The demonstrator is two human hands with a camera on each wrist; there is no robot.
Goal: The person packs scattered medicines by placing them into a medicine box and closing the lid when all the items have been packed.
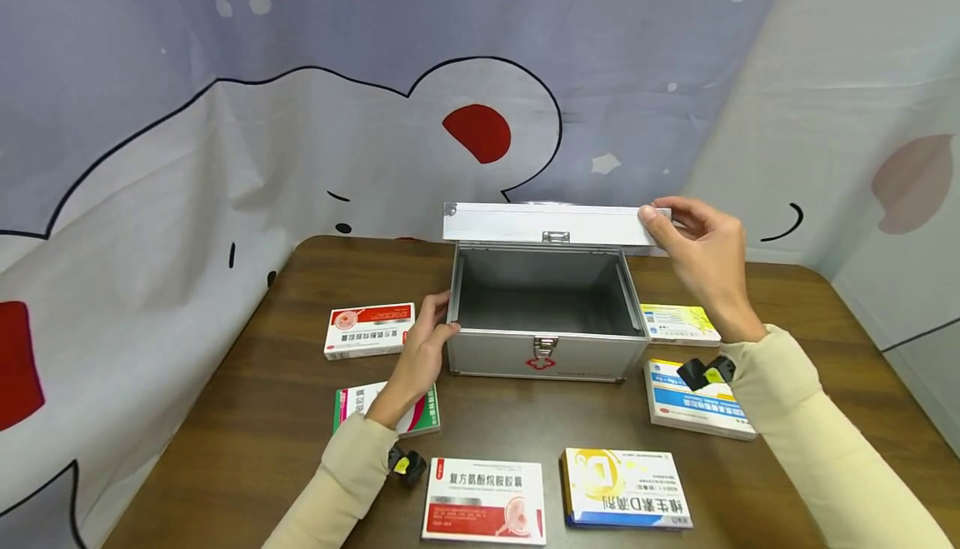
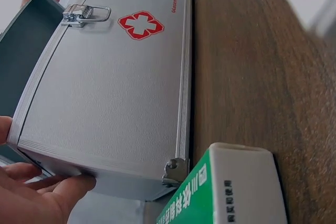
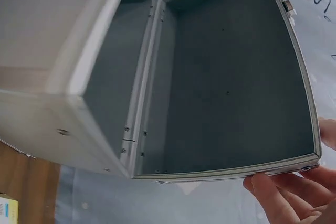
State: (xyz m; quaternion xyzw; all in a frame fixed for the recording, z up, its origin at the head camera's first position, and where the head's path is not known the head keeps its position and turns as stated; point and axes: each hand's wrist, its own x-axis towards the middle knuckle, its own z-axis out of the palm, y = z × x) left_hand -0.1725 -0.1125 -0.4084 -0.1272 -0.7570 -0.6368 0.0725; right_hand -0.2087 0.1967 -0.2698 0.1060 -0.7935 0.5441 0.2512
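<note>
A silver metal first-aid box (image 1: 495,356) with a red cross and a front latch stands on the table, its lid (image 1: 510,222) raised. Its grey interior (image 1: 547,295) shows no contents in the head view. My left hand (image 1: 426,345) holds the box's left wall near the front corner; the left wrist view shows the thumb at the rim and the other fingers along the side. With thumb and fingers, my right hand (image 1: 708,253) pinches the lid's right corner. In the right wrist view the lid's dark inner side (image 3: 236,87) faces the camera, with fingers at its edge.
Medicine boxes lie around the case: a red-white box (image 1: 369,331) and a green-white box (image 1: 427,416) at left, another red-white box (image 1: 483,499) and a vitamin D box (image 1: 626,486) in front, a blue-white box (image 1: 697,403) and a yellow-white box (image 1: 681,324) at right. A patterned curtain (image 1: 337,157) hangs behind.
</note>
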